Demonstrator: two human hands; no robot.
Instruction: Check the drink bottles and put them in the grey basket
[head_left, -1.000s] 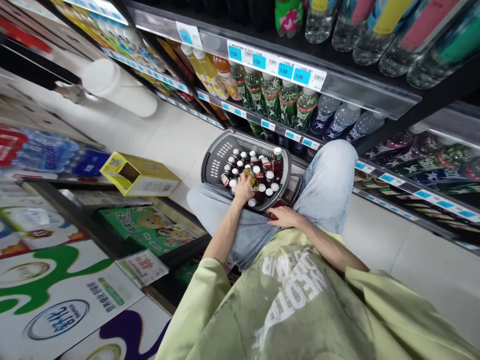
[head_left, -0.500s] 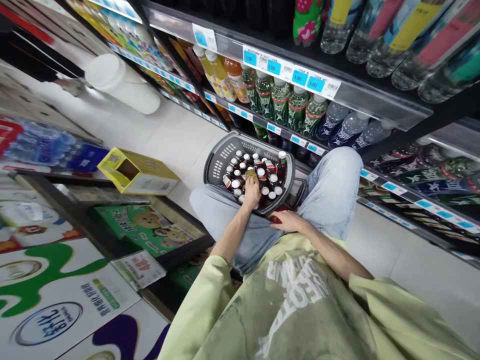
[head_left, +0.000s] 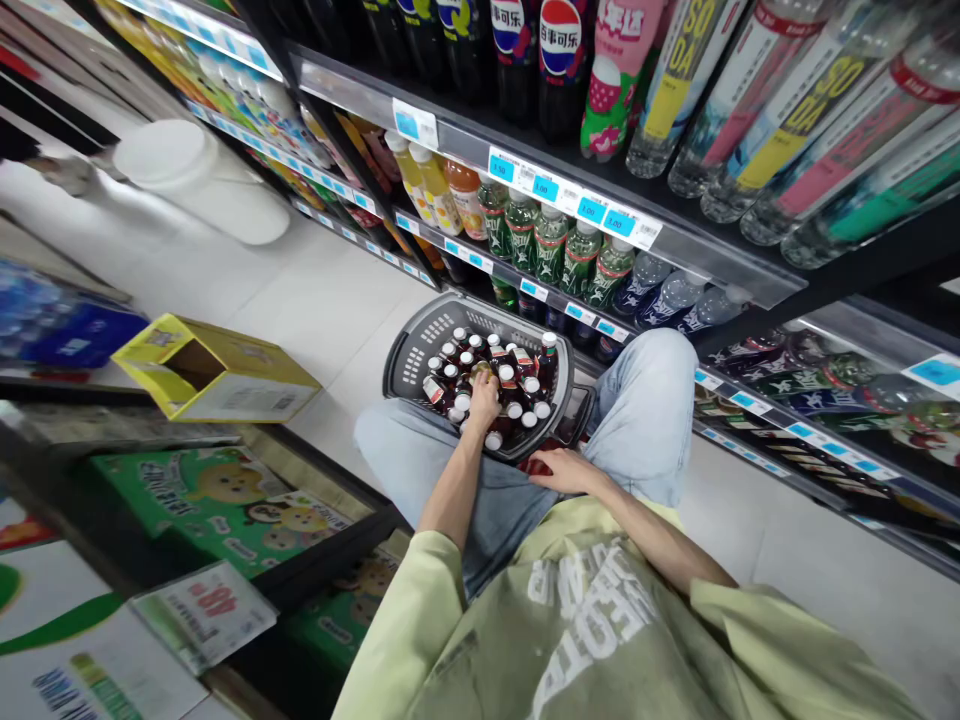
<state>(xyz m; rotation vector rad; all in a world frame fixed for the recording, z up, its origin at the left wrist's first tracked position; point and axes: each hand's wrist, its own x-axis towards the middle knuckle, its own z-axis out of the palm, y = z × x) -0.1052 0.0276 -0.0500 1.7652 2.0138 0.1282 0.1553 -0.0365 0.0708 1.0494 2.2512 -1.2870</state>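
A grey plastic shopping basket (head_left: 401, 345) stands on the floor between my bent knees, packed with dark bottles (head_left: 531, 384), mostly white-capped. My left hand (head_left: 486, 400) reaches in over the basket's near side. Its fingers are closed round the top of a bottle with a yellowish upper part (head_left: 480, 370); the rest of that bottle is hidden among the others. Beside the basket's near rim, my right hand (head_left: 562, 470) lies low in my lap with fingers stretched out. They touch a dark red thing (head_left: 534, 464) that is mostly covered, its kind unclear.
Shelves of drink bottles (head_left: 551, 245) run along the far side and right, close to the basket. A yellow open carton (head_left: 225, 372) stands at left on the tiled floor. Nearer are stacked boxes (head_left: 225, 500) and a price sign (head_left: 206, 612). A white bin (head_left: 202, 180) lies beyond.
The view has shifted, so the basket, my legs and both hands appear lower and farther left, with more of the upper shelf showing. Both hands keep nearly the same places relative to the basket.
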